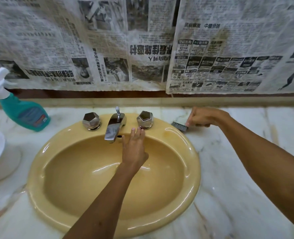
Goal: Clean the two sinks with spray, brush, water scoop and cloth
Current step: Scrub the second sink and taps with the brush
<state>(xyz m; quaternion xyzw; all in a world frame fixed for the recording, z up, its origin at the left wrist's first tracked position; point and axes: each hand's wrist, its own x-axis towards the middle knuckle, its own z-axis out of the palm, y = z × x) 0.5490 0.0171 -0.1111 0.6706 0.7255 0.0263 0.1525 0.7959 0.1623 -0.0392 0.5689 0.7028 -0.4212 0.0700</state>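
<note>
While newspaper point(108, 40) covers the upper wall, marble counter point(229, 169) rings the sink point(39, 169); left hand point(134, 149) flat, fingers straight; right hand point(204, 118) grips brush point(179, 126), upper right.

Newspaper point(211, 49) sheets bear Chinese print; spray bottle point(24, 116) label unreadable
</note>
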